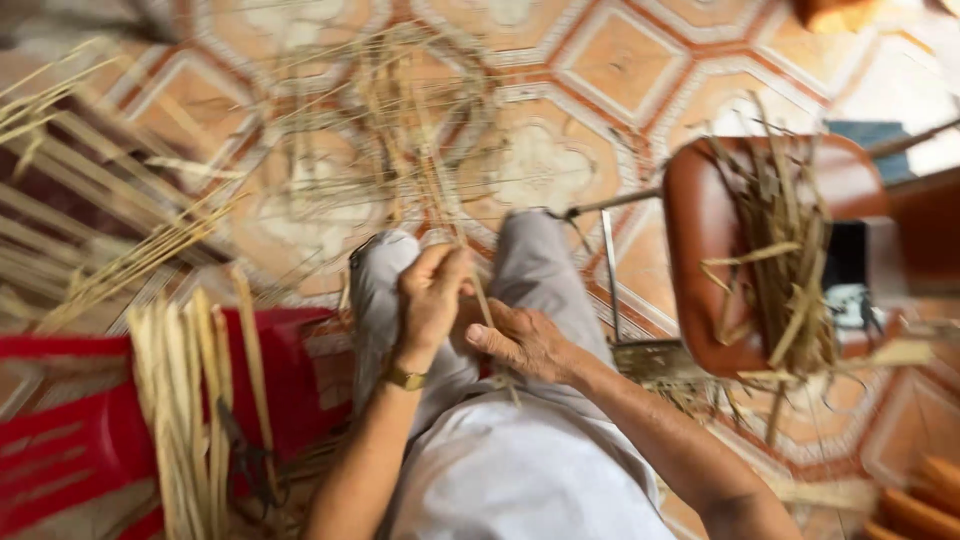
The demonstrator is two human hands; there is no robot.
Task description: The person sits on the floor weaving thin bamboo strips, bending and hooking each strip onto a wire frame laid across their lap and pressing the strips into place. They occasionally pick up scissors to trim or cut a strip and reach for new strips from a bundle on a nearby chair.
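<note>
Head view: 1 thin straw strip (478, 290) is being pinched at frame centre by closed left hand (432, 300) fingers and steadied by the curled right hand (525, 340), keeping it taut above the knees.

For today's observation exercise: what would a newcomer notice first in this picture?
Two hands, left hand and right hand, meet over the lap, gripping thin straw strips that fan out over the tiled floor. A brown chair at right holds scraps; more strips lie on a red stool at left.

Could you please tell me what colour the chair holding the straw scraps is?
The chair is reddish brown, seen in the head view.
</note>
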